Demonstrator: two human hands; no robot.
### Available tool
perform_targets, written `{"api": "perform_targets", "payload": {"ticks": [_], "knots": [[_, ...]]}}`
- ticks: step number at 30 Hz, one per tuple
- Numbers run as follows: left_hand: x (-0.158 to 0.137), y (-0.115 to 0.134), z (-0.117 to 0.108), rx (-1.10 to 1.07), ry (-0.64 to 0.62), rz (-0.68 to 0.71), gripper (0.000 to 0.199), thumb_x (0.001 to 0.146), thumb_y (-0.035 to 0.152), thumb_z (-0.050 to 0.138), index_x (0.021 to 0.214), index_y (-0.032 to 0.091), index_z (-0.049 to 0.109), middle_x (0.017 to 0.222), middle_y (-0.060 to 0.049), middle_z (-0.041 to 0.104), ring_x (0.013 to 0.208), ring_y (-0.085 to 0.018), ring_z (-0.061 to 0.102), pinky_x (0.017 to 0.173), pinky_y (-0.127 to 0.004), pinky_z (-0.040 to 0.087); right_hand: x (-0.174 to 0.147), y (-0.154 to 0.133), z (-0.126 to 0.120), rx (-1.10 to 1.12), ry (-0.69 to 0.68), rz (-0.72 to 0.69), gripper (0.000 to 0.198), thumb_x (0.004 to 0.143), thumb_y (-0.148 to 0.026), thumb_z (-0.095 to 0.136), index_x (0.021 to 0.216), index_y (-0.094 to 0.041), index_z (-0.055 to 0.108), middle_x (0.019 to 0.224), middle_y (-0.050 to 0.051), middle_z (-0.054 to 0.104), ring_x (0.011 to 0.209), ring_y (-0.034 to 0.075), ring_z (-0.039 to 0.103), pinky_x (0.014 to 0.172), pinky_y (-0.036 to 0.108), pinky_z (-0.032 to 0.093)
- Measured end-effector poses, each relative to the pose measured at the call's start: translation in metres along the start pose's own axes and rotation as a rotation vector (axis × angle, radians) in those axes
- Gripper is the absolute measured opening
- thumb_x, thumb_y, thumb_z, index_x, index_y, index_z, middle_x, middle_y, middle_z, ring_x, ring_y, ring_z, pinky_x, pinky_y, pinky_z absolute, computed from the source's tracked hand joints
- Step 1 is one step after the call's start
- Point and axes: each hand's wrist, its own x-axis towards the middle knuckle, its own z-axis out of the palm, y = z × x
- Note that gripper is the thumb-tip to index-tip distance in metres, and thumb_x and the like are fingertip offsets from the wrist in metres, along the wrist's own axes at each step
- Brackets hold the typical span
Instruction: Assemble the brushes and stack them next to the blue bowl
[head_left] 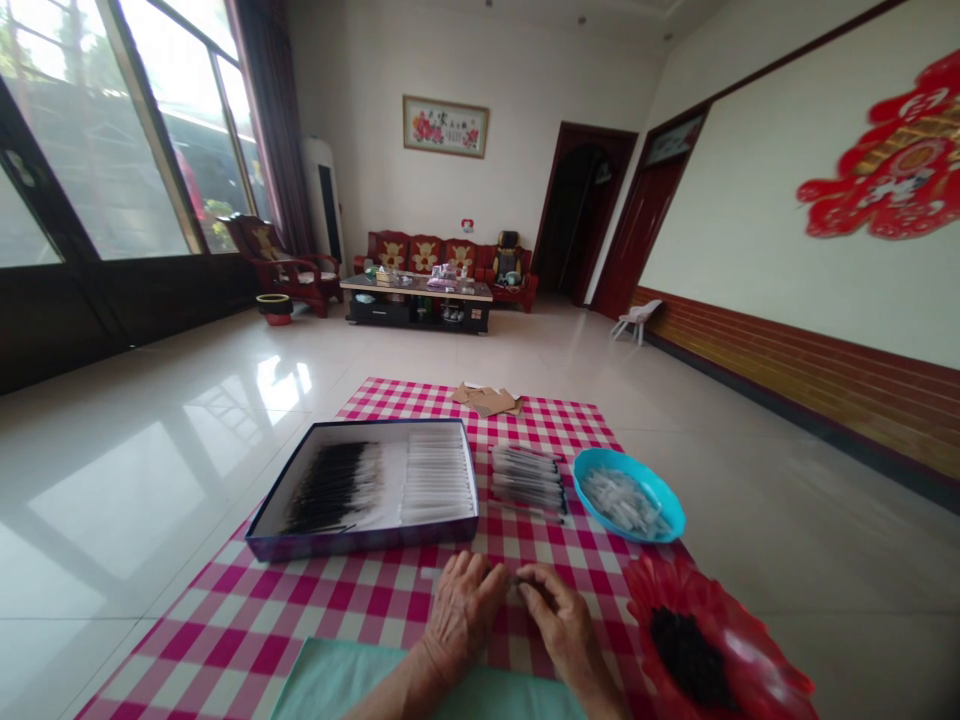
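A home, most likely its living room: a red wooden sofa (441,243) with patterned cushions (425,253) lines the far wall behind a coffee table (375,312), and an armchair (255,258) sits near large windows (161,120) with a dark curtain (276,120). A framed flower picture (445,126), a red wall ornament (900,165), a small chair (637,317) and a checked cloth (247,625) over the desk add to the domestic look.

Left hand (465,605): bare, broad across the back, with fine creases and raised lines running toward rounded knuckles
Right hand (556,608): bare, smoother-looking on the back, with a curved thumb
Left wrist (435,652): bare, marked by shallow folds
Forearms (401,688): both bare as far as they show
Nails: too small and blurred to make out
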Motion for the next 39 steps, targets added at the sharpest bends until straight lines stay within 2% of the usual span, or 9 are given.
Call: {"api": "perform_targets", "payload": {"ticks": [4,9,14,18,24,31,36,39], "knots": [[0.001,0.000,-0.004,-0.007,0.013,-0.003,0.013,0.089,0.022,0.046,0.090,0.027,0.058,0.077,-0.001,0.053,0.072,-0.018,0.045,0.066,-0.031,0.032,-0.001,-0.004,0.003,0.037,0.011,0.011,0.032,0.078,-0.039,0.062,0.101,-0.017,0.064,0.094,0.011,0.071,0.084,0.024,0.067,0.071,0.030,0.055],[0.002,0.000,-0.005,0.008,0.012,-0.005,0.016,0.089,0.021,0.044,0.086,0.026,0.059,0.075,-0.001,0.052,0.072,-0.018,0.045,0.066,-0.031,0.031,-0.001,0.000,0.004,-0.149,0.049,-0.038,0.024,0.084,-0.038,0.053,0.085,-0.019,0.067,0.076,0.006,0.070,0.068,0.019,0.065,0.063,0.025,0.053],[0.001,-0.001,-0.002,-0.022,0.001,0.002,0.016,0.089,0.020,0.044,0.093,0.026,0.059,0.077,-0.001,0.054,0.073,-0.018,0.045,0.067,-0.031,0.032,-0.002,0.008,0.005,-0.032,0.005,-0.014,0.023,0.083,-0.036,0.056,0.096,-0.019,0.063,0.092,0.007,0.070,0.083,0.021,0.066,0.074,0.028,0.054],[0.001,-0.002,-0.001,-0.012,0.014,-0.024,0.016,0.089,0.020,0.045,0.091,0.025,0.059,0.076,-0.001,0.054,0.073,-0.018,0.046,0.066,-0.031,0.032,-0.003,0.007,0.007,0.064,0.025,0.032,0.040,0.080,-0.039,0.060,0.114,-0.017,0.056,0.104,0.011,0.068,0.092,0.023,0.065,0.076,0.030,0.054],[0.001,0.000,-0.003,0.009,0.025,0.000,0.017,0.090,0.021,0.043,0.088,0.025,0.060,0.074,-0.001,0.054,0.073,-0.017,0.046,0.066,-0.030,0.033,-0.001,-0.001,0.007,-0.154,0.063,-0.026,0.029,0.084,-0.041,0.050,0.086,-0.018,0.068,0.077,0.006,0.072,0.071,0.020,0.067,0.066,0.025,0.053],[0.001,0.000,-0.004,-0.002,0.003,0.008,0.017,0.089,0.019,0.042,0.087,0.024,0.059,0.075,-0.002,0.055,0.072,-0.017,0.047,0.066,-0.031,0.033,-0.004,0.003,0.006,-0.078,0.044,-0.056,0.024,0.083,-0.037,0.054,0.094,-0.019,0.065,0.088,0.007,0.071,0.079,0.020,0.067,0.071,0.028,0.055],[0.002,0.000,-0.003,-0.004,0.008,0.004,0.016,0.088,0.019,0.044,0.087,0.024,0.058,0.075,-0.002,0.055,0.072,-0.017,0.047,0.066,-0.030,0.034,-0.004,0.000,0.007,0.047,0.017,0.028,0.041,0.079,-0.041,0.060,0.112,-0.017,0.058,0.100,0.011,0.069,0.087,0.022,0.067,0.073,0.031,0.055],[0.002,-0.001,-0.002,0.003,0.014,0.002,0.016,0.089,0.020,0.043,0.086,0.024,0.058,0.074,-0.001,0.055,0.072,-0.017,0.048,0.067,-0.030,0.034,-0.002,-0.007,0.008,-0.049,0.031,0.045,0.033,0.083,-0.043,0.054,0.101,-0.017,0.063,0.090,0.009,0.071,0.079,0.021,0.067,0.068,0.027,0.054]]}}
